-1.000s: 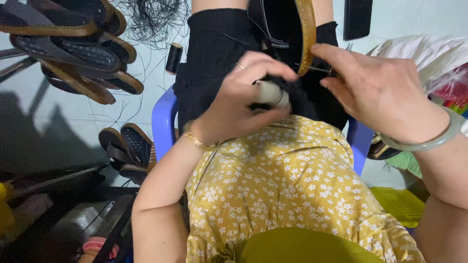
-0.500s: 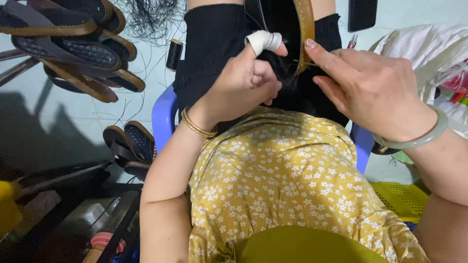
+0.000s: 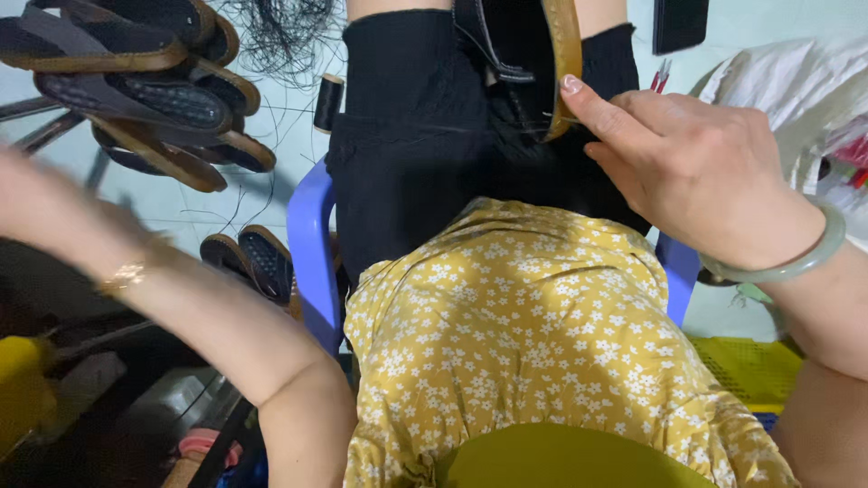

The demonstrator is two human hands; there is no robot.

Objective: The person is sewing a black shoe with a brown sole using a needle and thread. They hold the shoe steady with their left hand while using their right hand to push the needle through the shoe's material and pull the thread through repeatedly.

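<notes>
A brown sandal sole [image 3: 567, 54] with a black strap [image 3: 484, 45] stands on edge on my lap, against my black trousers [image 3: 407, 154]. My right hand [image 3: 696, 172], a pale green bangle on its wrist, grips the sole's edge with the index finger pressed along it. Swung far out to the left and blurred, my left hand [image 3: 36, 203] has a gold bracelet on its wrist. Whether it holds anything is not visible.
I sit on a blue plastic stool [image 3: 312, 262]. Several dark sandals [image 3: 136, 90] are piled at the upper left, and a pair [image 3: 253, 262] lies on the floor. A black thread spool [image 3: 328, 102] and loose black thread [image 3: 289, 36] lie beyond. A yellow crate [image 3: 750, 366] and white bag [image 3: 796, 90] sit right.
My left hand has left the sole and swept out to the far left. The right hand stays on the sole's edge.
</notes>
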